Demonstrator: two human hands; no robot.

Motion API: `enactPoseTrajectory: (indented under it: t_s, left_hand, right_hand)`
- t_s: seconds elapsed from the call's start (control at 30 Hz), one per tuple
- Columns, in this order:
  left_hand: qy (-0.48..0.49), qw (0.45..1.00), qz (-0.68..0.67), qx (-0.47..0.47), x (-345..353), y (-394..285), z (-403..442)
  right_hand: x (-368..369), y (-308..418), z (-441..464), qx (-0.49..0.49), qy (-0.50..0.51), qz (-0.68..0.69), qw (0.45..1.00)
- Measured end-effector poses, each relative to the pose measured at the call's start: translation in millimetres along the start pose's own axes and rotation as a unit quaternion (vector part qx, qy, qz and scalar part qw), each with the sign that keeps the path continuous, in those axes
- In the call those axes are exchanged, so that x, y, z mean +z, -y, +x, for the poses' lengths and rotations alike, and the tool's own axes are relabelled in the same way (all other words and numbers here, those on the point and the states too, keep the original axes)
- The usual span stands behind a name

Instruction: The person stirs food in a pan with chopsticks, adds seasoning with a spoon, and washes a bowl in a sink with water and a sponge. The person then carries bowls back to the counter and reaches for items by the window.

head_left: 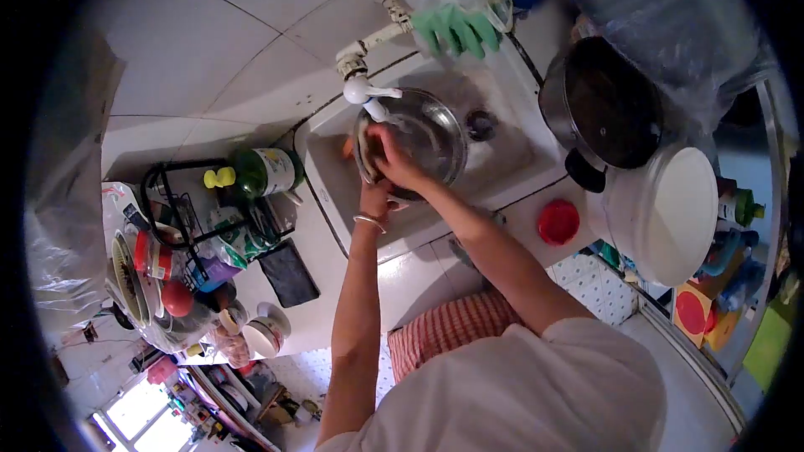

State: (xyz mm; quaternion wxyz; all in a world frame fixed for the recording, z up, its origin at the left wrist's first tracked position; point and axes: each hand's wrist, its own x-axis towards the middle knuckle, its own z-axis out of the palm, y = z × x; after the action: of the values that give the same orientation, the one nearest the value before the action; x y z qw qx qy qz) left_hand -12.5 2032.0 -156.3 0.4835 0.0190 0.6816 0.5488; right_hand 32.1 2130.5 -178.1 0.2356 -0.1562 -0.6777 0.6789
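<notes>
Over the sink point(544, 151), my left hand point(374, 195) grips a pale, curved-edged thing point(363, 151) from its near end; its exact kind is unclear. My right hand point(392, 155) has its fingers pressed together against the right side of that thing. Both hands are at the left rim of a shiny metal basin point(456, 138) standing in the sink. Just above my fingers is the spout of a white tap point(362, 92). The fingertips of both hands are partly hidden.
Green rubber gloves point(456, 29) hang behind the sink. To the right stand a dark pot point(611, 109), a white lidded bucket point(670, 218) and a red round lid point(559, 222). On the left are a black rack point(167, 192), a green bottle point(260, 172) and a dark flat pad point(289, 274).
</notes>
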Motion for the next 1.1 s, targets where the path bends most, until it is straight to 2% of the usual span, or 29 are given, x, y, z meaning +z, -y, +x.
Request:
enactPoseTrajectory:
  t_s: [0.03, 0.07, 0.1, 0.17, 0.2, 0.23, 0.27, 0.3, 0.33, 0.37, 0.4, 0.43, 0.5, 0.57, 0.6, 0.63, 0.67, 0.7, 0.73, 0.77, 0.8, 0.87, 0.9, 0.93, 0.97, 1.0, 1.07, 1.1]
  left_hand:
    - [0.022, 0.998, -0.002, -0.056, -0.1, -3.5, -8.6]
    - [0.022, 0.998, -0.001, -0.055, 1.5, -6.5, -12.0]
    - [0.010, 0.999, -0.001, -0.043, 5.1, -8.5, -15.6]
    - [0.001, 1.000, -0.002, -0.028, 15.6, -16.6, -25.5]
    - [-0.027, 0.999, 0.031, 0.000, 22.1, -22.8, -34.0]
    - [-0.055, 0.996, 0.065, 0.024, 23.5, -24.9, -41.8]
    - [-0.054, 0.996, 0.065, 0.026, 20.2, -18.5, -34.8]
    - [-0.052, 0.976, 0.115, 0.179, 15.8, -8.2, -18.0]
    - [-0.051, 0.932, 0.161, 0.320, 10.9, 5.3, -8.3]
    - [-0.051, 0.934, 0.158, 0.317, 11.6, 9.5, -5.7]
    - [-0.047, 0.938, 0.136, 0.316, 14.6, 8.1, 3.3]
    - [-0.043, 0.942, 0.115, 0.314, 16.6, 8.4, 11.6]
    - [-0.030, 0.939, 0.120, 0.322, 14.3, 23.2, 38.7]
    - [-0.017, 0.937, 0.124, 0.325, 19.7, 32.1, 54.0]
    - [-0.038, 0.892, 0.232, 0.387, 26.5, 25.3, 56.1]
    - [-0.058, 0.830, 0.335, 0.441, 30.4, 18.2, 56.7]
    - [-0.057, 0.831, 0.337, 0.439, 30.9, 9.5, 52.4]
    - [0.062, 0.867, 0.303, 0.391, 29.9, -4.6, 50.1]
    - [0.178, 0.885, 0.265, 0.338, 28.9, -16.8, 54.6]
    - [0.127, 0.881, 0.311, 0.333, 21.1, -0.6, 77.9]
    - [0.128, 0.879, 0.311, 0.337, 27.1, -2.1, 76.5]
    - [0.018, 0.866, 0.340, 0.367, 45.4, -6.4, 72.0]
    - [-0.020, 0.860, 0.348, 0.373, 49.8, -8.5, 69.6]
    - [0.006, 0.866, 0.347, 0.359, 50.2, -12.4, 68.0]
    - [0.034, 0.872, 0.347, 0.343, 48.4, -12.4, 67.1]
    - [0.036, 0.873, 0.347, 0.341, 40.6, -15.2, 71.1]
    - [0.163, 0.881, 0.317, 0.310, 24.4, -31.4, 86.7]
    - [0.149, 0.894, 0.303, 0.295, 26.9, -27.8, 87.1]
  right_hand:
    - [0.6, 5.0, 17.5, -0.051, -0.098, -0.093, 0.990]
    - [-3.7, 4.4, 34.6, -0.106, -0.195, -0.185, 0.957]
    - [-10.8, -2.5, 43.2, -0.106, -0.196, -0.186, 0.957]
    - [-29.3, -19.6, 55.0, -0.077, -0.288, -0.265, 0.917]
    - [-38.3, -41.4, 57.3, -0.078, -0.287, -0.266, 0.917]
    - [-45.9, -69.5, 51.8, 0.046, -0.240, -0.375, 0.894]
    - [-57.6, -83.7, 48.4, 0.165, -0.189, -0.474, 0.844]
    - [-68.0, -81.4, 33.0, 0.133, -0.237, -0.391, 0.879]
    - [-64.3, -77.5, 8.4, 0.121, -0.257, -0.349, 0.893]
    - [-60.5, -72.8, -16.5, 0.109, -0.277, -0.306, 0.905]
    - [-57.3, -66.8, -28.8, 0.235, -0.266, -0.118, 0.928]
    - [-53.7, -60.1, -41.0, 0.350, -0.240, 0.078, 0.902]
    - [-43.5, -71.4, -58.7, 0.447, -0.205, 0.269, 0.828]
    - [-23.7, -98.0, -71.3, 0.460, -0.181, 0.535, 0.685]
    - [-27.7, -106.7, -73.7, 0.459, -0.183, 0.536, 0.685]
    - [-36.1, -115.7, -75.5, 0.282, -0.197, 0.520, 0.782]
    - [-43.5, -139.2, -72.9, 0.209, -0.223, 0.394, 0.867]
    - [-50.9, -162.3, -70.3, 0.147, -0.266, 0.217, 0.928]
    - [-58.3, -185.3, -67.8, 0.103, -0.324, 0.049, 0.939]
    - [-64.8, -133.3, -68.6, 0.165, -0.324, 0.247, 0.898]
    - [-54.9, -114.3, -65.2, 0.184, -0.325, 0.317, 0.872]
    - [-34.8, -78.3, -59.1, 0.219, -0.337, 0.450, 0.797]
    - [-20.3, -85.5, -52.1, 0.305, -0.263, 0.565, 0.720]
    - [-14.1, -93.1, -49.9, 0.381, -0.180, 0.662, 0.620]
    - [-24.7, -78.0, -49.9, 0.393, -0.201, 0.617, 0.651]
    - [-37.9, -77.0, -55.2, 0.394, -0.202, 0.617, 0.650]
    - [-62.7, -74.9, -55.6, 0.334, -0.348, 0.410, 0.774]
    - [-47.5, -72.9, -40.7, 0.287, -0.408, 0.461, 0.734]
